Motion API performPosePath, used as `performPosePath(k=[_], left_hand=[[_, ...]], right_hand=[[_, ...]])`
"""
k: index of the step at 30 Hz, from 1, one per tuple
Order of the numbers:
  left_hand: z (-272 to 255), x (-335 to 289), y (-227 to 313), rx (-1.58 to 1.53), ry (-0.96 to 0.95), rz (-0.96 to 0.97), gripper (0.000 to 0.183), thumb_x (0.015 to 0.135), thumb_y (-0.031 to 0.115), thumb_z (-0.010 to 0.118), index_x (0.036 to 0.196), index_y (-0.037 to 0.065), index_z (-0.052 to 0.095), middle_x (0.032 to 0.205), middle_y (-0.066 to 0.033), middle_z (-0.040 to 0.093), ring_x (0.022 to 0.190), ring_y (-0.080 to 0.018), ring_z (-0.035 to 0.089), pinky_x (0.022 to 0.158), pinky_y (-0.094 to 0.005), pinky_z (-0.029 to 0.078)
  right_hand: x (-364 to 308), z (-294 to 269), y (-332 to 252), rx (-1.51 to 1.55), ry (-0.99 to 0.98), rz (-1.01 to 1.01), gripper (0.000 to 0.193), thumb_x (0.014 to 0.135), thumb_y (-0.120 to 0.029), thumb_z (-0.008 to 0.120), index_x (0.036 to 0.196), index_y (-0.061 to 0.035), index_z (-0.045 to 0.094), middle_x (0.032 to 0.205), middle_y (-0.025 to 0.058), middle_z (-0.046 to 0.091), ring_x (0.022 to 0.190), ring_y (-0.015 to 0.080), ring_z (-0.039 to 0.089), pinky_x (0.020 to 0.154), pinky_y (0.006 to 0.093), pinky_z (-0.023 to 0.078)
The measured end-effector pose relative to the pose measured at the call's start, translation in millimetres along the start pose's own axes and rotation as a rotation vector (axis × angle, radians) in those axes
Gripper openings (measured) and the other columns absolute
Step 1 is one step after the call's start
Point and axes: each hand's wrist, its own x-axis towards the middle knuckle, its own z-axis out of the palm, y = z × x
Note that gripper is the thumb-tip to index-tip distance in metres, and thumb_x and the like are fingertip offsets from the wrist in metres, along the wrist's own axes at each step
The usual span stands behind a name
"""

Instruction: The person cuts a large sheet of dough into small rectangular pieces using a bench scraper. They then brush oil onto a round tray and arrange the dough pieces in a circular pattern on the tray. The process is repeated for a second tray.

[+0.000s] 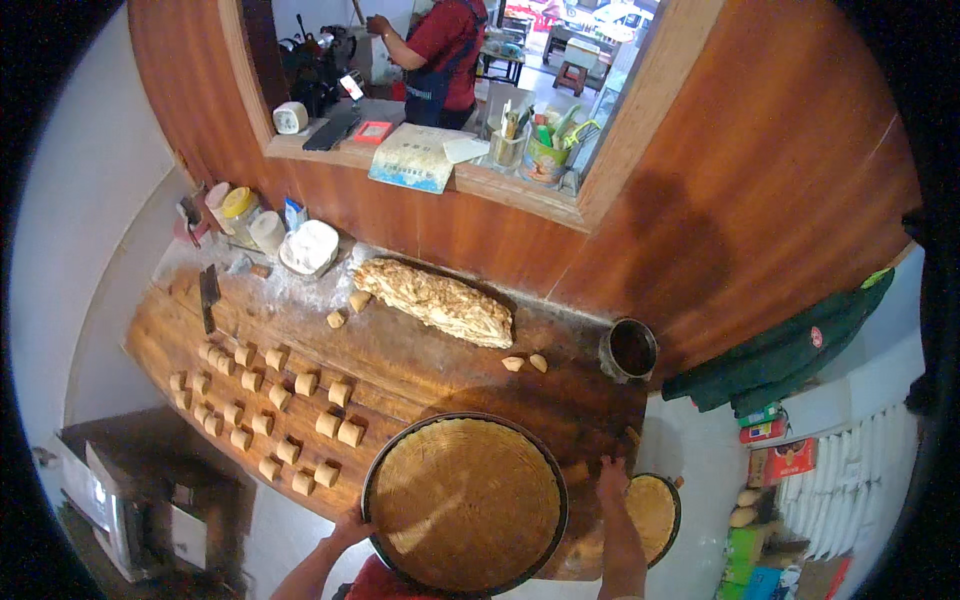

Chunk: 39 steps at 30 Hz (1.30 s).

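Observation:
My left hand [352, 525] grips the left rim of a large round tray [466, 500] at the table's near edge. The tray has a dark rim and a golden-brown flat surface with fine curved lines. To its right, my right hand [612, 480] is low over the table with its fingers curled; what they hold, if anything, I cannot make out. A short brown wooden piece [575, 473] lies beside it. Just right of that hand sits a smaller round pan [652, 515] with a pale yellow surface, partly hidden by my forearm.
Rows of small dough pieces [282, 398] cover the table's left, near a cleaver [208, 298]. A long dough log [435, 302] lies at the back, between a bowl of flour [310, 247] and a dark metal pot [630, 350]. Beyond the window ledge stands another person [445, 60].

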Motion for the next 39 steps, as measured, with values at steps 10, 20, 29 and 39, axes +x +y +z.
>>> performPosePath(k=[10,20,29,39], left_hand=[[-6.4,22.6,28.0,0.303,0.12,-0.21,0.075,0.069,0.041,0.076,0.131,0.006,0.053,0.098,-0.0206,0.072,0.096,-0.0374,0.07,0.084,-0.0462,0.055],[-6.9,11.8,105.9,0.51,0.18,-0.322,0.082,0.065,0.044,0.076,0.135,0.009,0.051,0.11,-0.0211,0.07,0.103,-0.038,0.067,0.094,-0.0467,0.052],[5.3,32.2,87.8,0.239,0.231,-0.142,0.059,0.068,0.034,0.078,0.116,0.003,0.063,0.095,-0.0234,0.073,0.095,-0.0424,0.07,0.082,-0.0501,0.057],[21.1,29.9,70.3,0.348,0.387,0.008,0.083,0.068,0.03,0.08,0.138,0.001,0.047,0.099,-0.0216,0.07,0.089,-0.0412,0.067,0.078,-0.0512,0.055]], right_hand=[[16.7,-12.6,24.0,0.305,0.307,-0.147,0.035,0.097,-0.011,0.058,0.131,-0.0115,0.05,0.129,0.0247,0.055,0.098,0.0372,0.067,0.072,0.0479,0.058],[-8.8,-42.6,48.9,2.024,0.337,0.661,0.026,0.106,-0.038,0.046,0.113,-0.0144,0.055,0.092,0.0046,0.065,0.082,0.0136,0.062,0.058,0.0286,0.049],[34.5,-150.9,36.2,1.905,0.044,0.764,0.016,0.092,-0.031,0.071,0.089,-0.0165,0.064,0.086,-0.0034,0.062,0.078,0.0089,0.056,0.067,0.0248,0.041],[210.5,-156.5,48.2,1.416,0.355,0.384,0.044,0.099,-0.044,0.063,0.112,-0.0022,0.068,0.095,0.0054,0.067,0.078,0.0134,0.062,0.071,0.0311,0.056]])
